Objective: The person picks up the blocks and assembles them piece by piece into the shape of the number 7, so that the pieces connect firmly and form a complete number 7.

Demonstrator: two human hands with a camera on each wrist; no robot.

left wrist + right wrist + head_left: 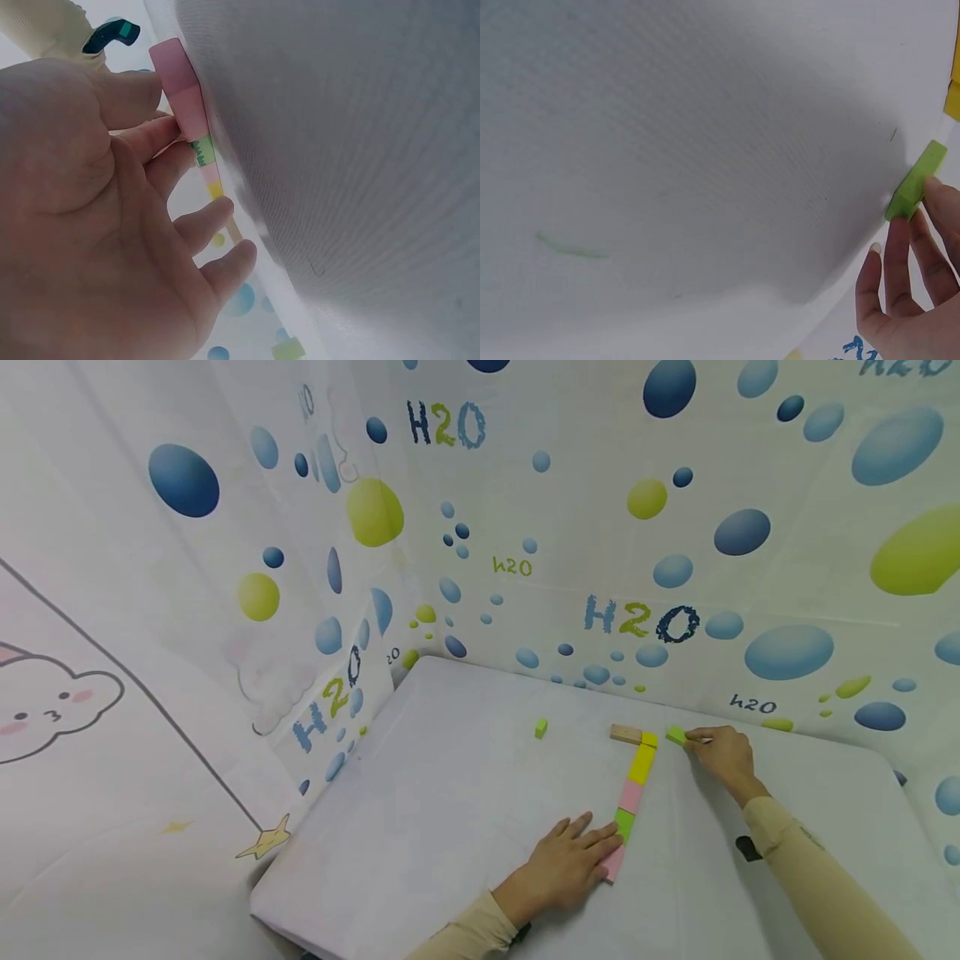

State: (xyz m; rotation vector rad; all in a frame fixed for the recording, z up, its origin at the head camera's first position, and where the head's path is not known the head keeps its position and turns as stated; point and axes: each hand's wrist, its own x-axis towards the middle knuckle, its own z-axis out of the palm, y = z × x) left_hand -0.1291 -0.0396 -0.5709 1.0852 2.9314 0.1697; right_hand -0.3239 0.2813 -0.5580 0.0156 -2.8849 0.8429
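Observation:
My right hand [726, 756] pinches a green block [676, 735] between thumb and fingers near the table's back, just right of the yellow corner of a block row. In the right wrist view the same green block [916, 180] lies slantwise at the fingertips. My left hand [564, 867] rests palm down with spread fingers, touching the left side of the row at its near end, by a pink block [613, 865] and a partly covered green block [625, 820]. Farther up the row lie another pink block [631, 796] and a long yellow block [641, 765].
A wooden block [624, 733] extends left from a small yellow block [649, 740] at the row's far end. One green block [541, 728] stands alone farther left. The white-covered table [420, 793] meets a patterned curtain [570, 527] at the back.

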